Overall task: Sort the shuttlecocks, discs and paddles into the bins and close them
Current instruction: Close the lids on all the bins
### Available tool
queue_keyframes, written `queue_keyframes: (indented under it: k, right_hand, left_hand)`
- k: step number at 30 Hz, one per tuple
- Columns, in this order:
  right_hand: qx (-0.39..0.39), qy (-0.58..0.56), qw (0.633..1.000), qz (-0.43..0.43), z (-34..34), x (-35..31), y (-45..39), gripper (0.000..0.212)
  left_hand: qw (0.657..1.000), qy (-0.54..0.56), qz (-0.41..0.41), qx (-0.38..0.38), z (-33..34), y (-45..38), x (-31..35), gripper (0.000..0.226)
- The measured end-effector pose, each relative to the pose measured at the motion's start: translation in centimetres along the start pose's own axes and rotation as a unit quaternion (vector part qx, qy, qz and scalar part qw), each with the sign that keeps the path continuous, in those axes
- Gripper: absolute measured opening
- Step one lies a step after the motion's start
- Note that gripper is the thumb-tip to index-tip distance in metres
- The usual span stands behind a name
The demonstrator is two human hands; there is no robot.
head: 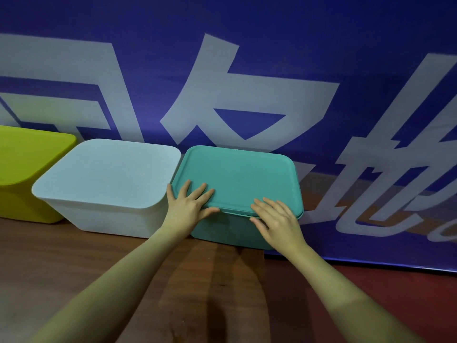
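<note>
Both of your hands lie on the teal lid [237, 179], which sits on the teal bin [222, 231] at centre right of the frame. Your left hand [189, 206] is spread flat at the lid's lower left corner, fingers straight and apart, thumb reaching along the front edge. Your right hand [278, 219] lies flat at the lower right of the lid, fingers straight and close together, pointing toward the upper left, with the thumb down over the front rim. Neither hand curls round anything; both press with open palms.

The lid covers the bin's mouth. Along the front edge a thin seam shows between lid and bin; whether it has clicked fully home you cannot tell.

Just left of it stands the white bin [103, 194] with its white lid [108, 174] on, its side touching or nearly touching the teal one. At the far left edge is the lime-green bin [22, 194], also lidded.

All three stand on a brown wooden table [74, 263], against a blue banner [321, 58] with large white characters.
</note>
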State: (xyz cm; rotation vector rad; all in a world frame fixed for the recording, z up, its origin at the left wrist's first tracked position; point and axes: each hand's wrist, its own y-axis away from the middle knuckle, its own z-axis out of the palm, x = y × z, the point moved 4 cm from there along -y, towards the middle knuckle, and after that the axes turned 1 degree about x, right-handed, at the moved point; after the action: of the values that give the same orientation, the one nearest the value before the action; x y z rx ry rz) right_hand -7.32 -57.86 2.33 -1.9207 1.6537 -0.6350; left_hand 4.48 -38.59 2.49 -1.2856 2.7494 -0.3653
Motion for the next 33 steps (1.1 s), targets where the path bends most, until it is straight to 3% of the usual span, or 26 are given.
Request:
queue_keyframes:
  k: [3, 7, 12, 16, 21, 28, 33]
  right_hand:
    - [-0.084, 0.050, 0.992, 0.080, -0.6, 1.4, 0.8, 0.052]
    - [-0.204, 0.083, 0.937, 0.271, -1.2, 2.8, 2.3, 0.083]
    - [-0.229, 0.031, 0.903, 0.362, -1.4, 2.5, 1.8, 0.092]
    - [-0.183, 0.000, 0.906, 0.382, -1.5, 2.9, 1.7, 0.102]
    - [-0.113, -0.018, 0.920, 0.374, -2.3, 3.0, 1.9, 0.098]
    - [-0.132, 0.012, 0.919, 0.372, -1.8, 2.5, 3.4, 0.097]
    - [-0.127, -0.034, 0.912, 0.389, -2.1, 2.8, 2.8, 0.094]
  left_hand:
    - [1.000, -0.007, 0.014, 0.020, 0.1, -0.1, -0.1, 0.084]
    - [0.999, -0.023, -0.028, 0.009, -0.1, -0.2, -0.2, 0.093]
    - [0.990, -0.017, -0.125, -0.060, -0.4, -0.5, -1.4, 0.117]
    - [0.990, 0.008, -0.121, -0.074, -0.5, -0.8, -1.7, 0.129]
    - [0.988, 0.068, -0.124, -0.061, 0.0, -0.6, -1.7, 0.130]
    - [0.991, 0.054, -0.102, -0.065, 0.5, 0.3, -1.2, 0.127]
    - [0.991, 0.065, -0.101, -0.062, 0.2, -0.2, -1.3, 0.127]
